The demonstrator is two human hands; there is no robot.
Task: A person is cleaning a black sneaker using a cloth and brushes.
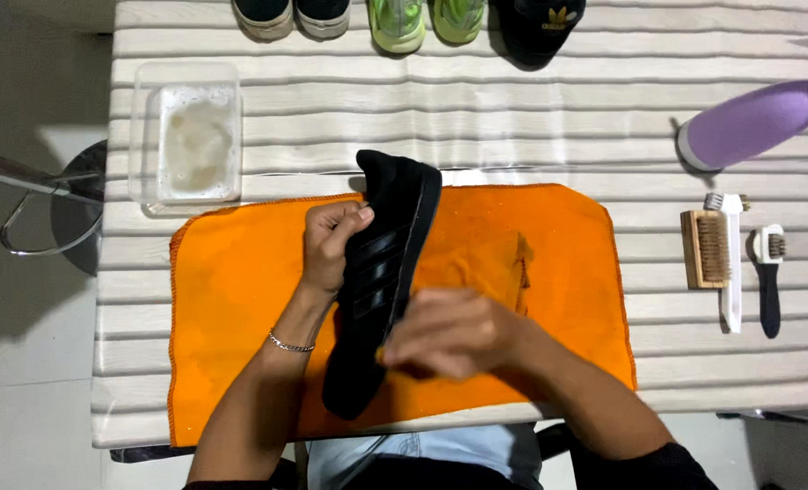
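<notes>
White slats make up the desk, and an orange cloth is spread across its near half. At the centre of the view a black shoe is held on edge above the cloth, its toe toward 12 o'clock and its heel toward 6. The left hand is wrapped around the shoe's upper side, with its fingers curled and clamped on the edge. The right hand is blurred at the shoe's sole side; its fingers seem bent against the shoe, but whether they grip it cannot be told. At 10 o'clock a clear tub of soapy water is seen. At 3 o'clock three brushes are laid side by side, and a purple bottle is lying at 2 o'clock. Along the far edge at 12 o'clock more shoes are lined up.
</notes>
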